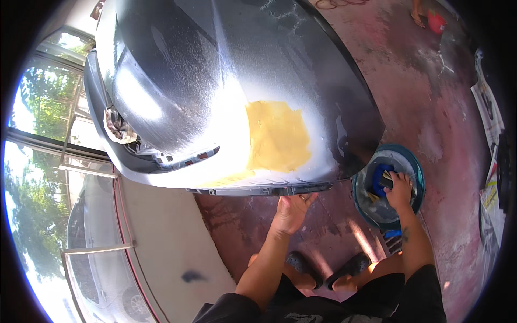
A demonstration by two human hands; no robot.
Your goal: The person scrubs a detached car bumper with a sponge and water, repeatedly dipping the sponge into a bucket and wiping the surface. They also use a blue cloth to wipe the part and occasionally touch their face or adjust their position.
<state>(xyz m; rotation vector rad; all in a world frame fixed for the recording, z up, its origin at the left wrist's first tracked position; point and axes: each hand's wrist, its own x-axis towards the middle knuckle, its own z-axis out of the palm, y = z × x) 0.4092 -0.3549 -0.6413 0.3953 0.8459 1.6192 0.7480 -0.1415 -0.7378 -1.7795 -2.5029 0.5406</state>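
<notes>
A large dark car bumper point(177, 59) with a whitish, wet-looking surface fills the upper middle. On its near right part is a yellow filler patch point(279, 135). My left hand point(291, 213) grips the bumper's near lower edge, its fingertips partly hidden beneath it. To the right, my right hand point(399, 190) is closed around a dark block point(385, 180) with a tan edge, held over a round teal bucket point(421, 185). Inside the bucket, something blue point(378, 171) and greyish water show; the rest is hidden by my hand.
Newspaper sheets point(489, 202) lie along the right side of the reddish floor point(431, 253). At the far right are another person's foot point(418, 19) and a red container point(437, 22). Glass panels point(48, 97) stand at the left. My feet are below the bumper.
</notes>
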